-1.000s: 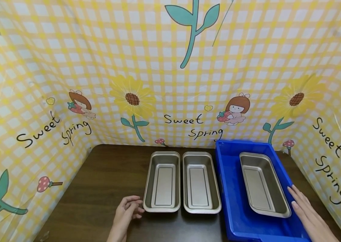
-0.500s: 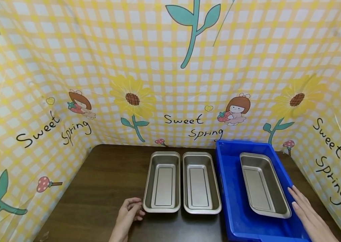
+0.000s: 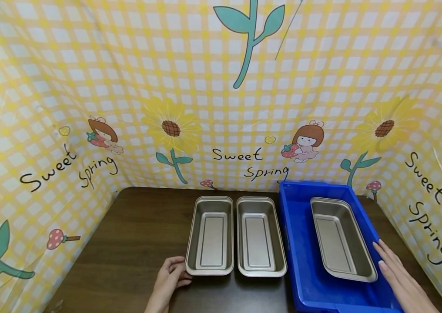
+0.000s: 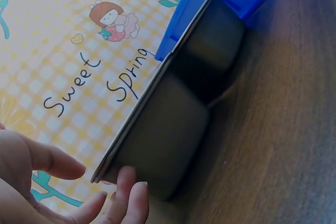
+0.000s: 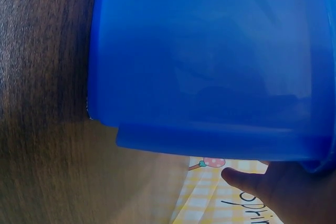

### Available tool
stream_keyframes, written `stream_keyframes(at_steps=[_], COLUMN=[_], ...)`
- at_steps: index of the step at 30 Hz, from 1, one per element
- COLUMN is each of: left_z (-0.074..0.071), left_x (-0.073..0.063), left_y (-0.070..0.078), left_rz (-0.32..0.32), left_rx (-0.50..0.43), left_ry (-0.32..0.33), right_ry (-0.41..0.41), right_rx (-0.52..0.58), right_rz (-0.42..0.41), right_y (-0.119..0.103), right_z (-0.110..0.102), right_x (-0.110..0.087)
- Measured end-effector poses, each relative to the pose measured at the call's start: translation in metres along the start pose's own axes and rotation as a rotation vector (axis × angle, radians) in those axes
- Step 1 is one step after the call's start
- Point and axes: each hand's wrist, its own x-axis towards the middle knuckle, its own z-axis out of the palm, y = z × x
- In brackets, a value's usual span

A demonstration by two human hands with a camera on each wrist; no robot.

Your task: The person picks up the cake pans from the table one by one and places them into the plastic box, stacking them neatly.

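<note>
Two metal loaf pans stand side by side on the table in the head view, the left loaf pan (image 3: pixel 211 237) and the middle loaf pan (image 3: pixel 261 238). A third loaf pan (image 3: pixel 342 239) sits slightly turned inside a blue plastic tray (image 3: pixel 303 278) on the right. My left hand (image 3: pixel 168 278) is at the near left corner of the left pan. In the left wrist view, its fingers (image 4: pixel 126 192) are loosely bent under the rim, and the thumb stands apart from it. My right hand (image 3: pixel 403 276) lies along the tray's right edge with fingers extended; contact is unclear.
The dark brown wooden table (image 3: pixel 127 243) extends left of the pans. A yellow checked cloth (image 3: pixel 221 108) with printed flowers surrounds the table at the back and sides. The tray's outer wall (image 5: pixel 210 66) fills much of the right wrist view.
My left hand has shifted slightly right, bringing its fingers closer to the left pan's corner. The right hand, the tray and the pans look unmoved.
</note>
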Motion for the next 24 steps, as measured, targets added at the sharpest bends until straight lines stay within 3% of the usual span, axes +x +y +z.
stream_keyframes(at_steps=[12, 24], left_z=[0.0004, 0.0008], left_x=[0.0006, 0.0007], left_y=[-0.0021, -0.0011], left_rz=[0.015, 0.011], left_rx=[0.013, 0.003], left_ry=[-0.033, -0.018], right_ry=[0.002, -0.008], right_rx=[-0.005, 0.016], right_rz=[-0.002, 0.025], right_y=[0.0018, 0.0004], right_z=[0.0012, 0.0003], right_x=[-0.0014, -0.001])
